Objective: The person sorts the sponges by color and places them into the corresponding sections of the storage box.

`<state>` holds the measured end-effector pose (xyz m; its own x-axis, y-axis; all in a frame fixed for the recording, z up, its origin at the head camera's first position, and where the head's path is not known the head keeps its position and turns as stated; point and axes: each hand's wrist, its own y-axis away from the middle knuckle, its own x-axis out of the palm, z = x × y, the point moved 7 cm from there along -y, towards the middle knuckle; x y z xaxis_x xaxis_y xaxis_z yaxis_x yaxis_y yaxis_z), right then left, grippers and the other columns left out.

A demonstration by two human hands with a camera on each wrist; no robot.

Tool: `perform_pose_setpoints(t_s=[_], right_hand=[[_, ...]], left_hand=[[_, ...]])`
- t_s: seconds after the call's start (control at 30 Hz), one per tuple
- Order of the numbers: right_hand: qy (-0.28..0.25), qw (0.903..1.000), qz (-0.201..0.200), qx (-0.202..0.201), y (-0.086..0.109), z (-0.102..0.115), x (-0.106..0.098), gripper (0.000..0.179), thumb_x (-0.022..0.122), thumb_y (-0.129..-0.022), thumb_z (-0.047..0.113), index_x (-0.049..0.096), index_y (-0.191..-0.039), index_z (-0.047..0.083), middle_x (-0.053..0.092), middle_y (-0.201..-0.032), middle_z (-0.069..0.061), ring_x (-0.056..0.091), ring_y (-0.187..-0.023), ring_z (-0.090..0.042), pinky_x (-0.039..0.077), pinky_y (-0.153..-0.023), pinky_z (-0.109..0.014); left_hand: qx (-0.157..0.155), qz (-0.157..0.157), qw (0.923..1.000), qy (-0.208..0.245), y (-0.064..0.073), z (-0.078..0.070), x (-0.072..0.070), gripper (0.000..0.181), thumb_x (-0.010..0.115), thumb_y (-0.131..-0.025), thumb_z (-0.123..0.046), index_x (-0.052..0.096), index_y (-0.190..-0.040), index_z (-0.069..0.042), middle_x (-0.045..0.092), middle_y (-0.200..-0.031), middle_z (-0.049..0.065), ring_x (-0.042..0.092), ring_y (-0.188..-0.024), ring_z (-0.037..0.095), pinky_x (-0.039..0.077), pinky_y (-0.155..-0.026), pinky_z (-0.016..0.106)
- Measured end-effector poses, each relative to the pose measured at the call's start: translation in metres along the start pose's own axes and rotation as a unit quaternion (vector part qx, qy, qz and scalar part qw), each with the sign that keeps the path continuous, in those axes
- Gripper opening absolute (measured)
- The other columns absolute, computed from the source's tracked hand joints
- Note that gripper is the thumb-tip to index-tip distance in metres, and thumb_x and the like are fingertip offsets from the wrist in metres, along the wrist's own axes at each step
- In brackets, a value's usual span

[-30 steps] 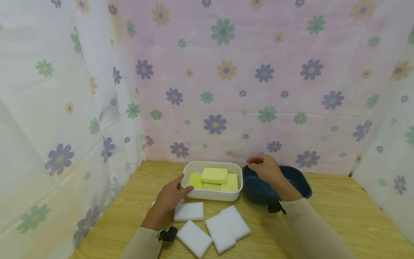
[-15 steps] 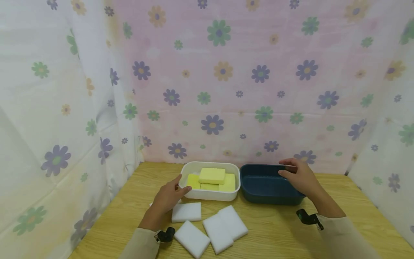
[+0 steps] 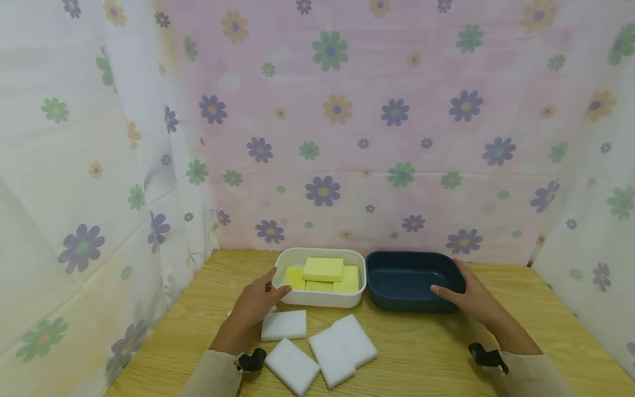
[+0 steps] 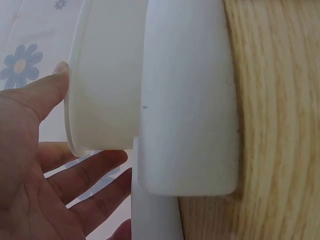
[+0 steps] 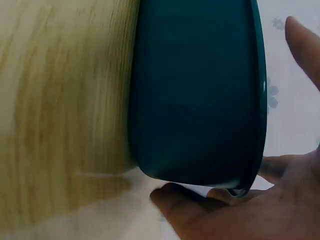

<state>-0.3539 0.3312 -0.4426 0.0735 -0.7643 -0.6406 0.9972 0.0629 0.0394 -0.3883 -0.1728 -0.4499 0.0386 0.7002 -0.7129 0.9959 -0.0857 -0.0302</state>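
Note:
At the left end of a white container (image 3: pixel 319 299) lies my left hand (image 3: pixel 255 300). Its thumb touches the rim, and its other fingers spread loosely by the end wall. The container holds several yellow sponges (image 3: pixel 323 269), one stacked on top of the others. Beside it stands a dark blue container (image 3: pixel 414 304) with nothing visible inside. My right hand (image 3: pixel 478 300) is around that container's right end, fingers spread. Seen in the right wrist view, the thumb (image 5: pixel 302 47) stands apart from the rim, while the other fingers are close to the end wall.
Several white sponges (image 3: pixel 292 365) lie on the wooden table (image 3: pixel 416 358) in front of the containers, two of them overlapping. One is partly hidden behind the left wrist. Flowered cloth (image 3: pixel 367 165) hangs behind and at both sides.
My right hand has moved right, from above the dark blue container to its right end, and come lower. The left hand stays at the white container. The view shifts slightly.

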Motion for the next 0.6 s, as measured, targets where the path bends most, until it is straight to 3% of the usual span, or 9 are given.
perform_pose_setpoints(t_s=[0.13, 0.37, 0.6], right_hand=[[-0.009, 0.9999, 0.003, 0.009, 0.0, -0.006, 0.004, 0.119, 0.069, -0.095, 0.057, -0.022, -0.164, 0.024, -0.016, -0.17, -0.027, 0.0, -0.15, -0.063, 0.022, -0.106, -0.083], [0.036, 0.9991, -0.008, 0.019, 0.001, -0.013, 0.004, 0.124, 0.071, -0.093, 0.059, -0.019, -0.164, 0.009, -0.005, -0.167, -0.036, 0.009, -0.148, -0.065, 0.025, -0.109, -0.08], [0.039, 0.999, 0.003, 0.022, 0.002, -0.013, 0.005, 0.125, 0.071, -0.093, 0.059, -0.018, -0.163, 0.005, -0.003, -0.166, -0.038, 0.012, -0.147, -0.065, 0.03, -0.109, -0.078]], left_hand=[[0.001, -0.001, 1.0, -0.003, -0.001, 0.001, 0.001, 0.089, 0.065, -0.096, -0.061, 0.028, -0.165, -0.02, 0.055, -0.15, 0.023, 0.054, -0.138, 0.039, 0.05, -0.104, 0.058], [0.003, -0.001, 1.0, 0.008, -0.002, 0.002, 0.002, 0.089, 0.065, -0.096, -0.061, 0.028, -0.165, -0.021, 0.054, -0.151, 0.022, 0.053, -0.139, 0.038, 0.049, -0.105, 0.058], [0.005, -0.005, 0.9999, -0.014, 0.001, 0.0, 0.001, 0.087, 0.062, -0.097, -0.062, 0.027, -0.166, -0.022, 0.052, -0.154, 0.02, 0.052, -0.139, 0.04, 0.047, -0.106, 0.061]])
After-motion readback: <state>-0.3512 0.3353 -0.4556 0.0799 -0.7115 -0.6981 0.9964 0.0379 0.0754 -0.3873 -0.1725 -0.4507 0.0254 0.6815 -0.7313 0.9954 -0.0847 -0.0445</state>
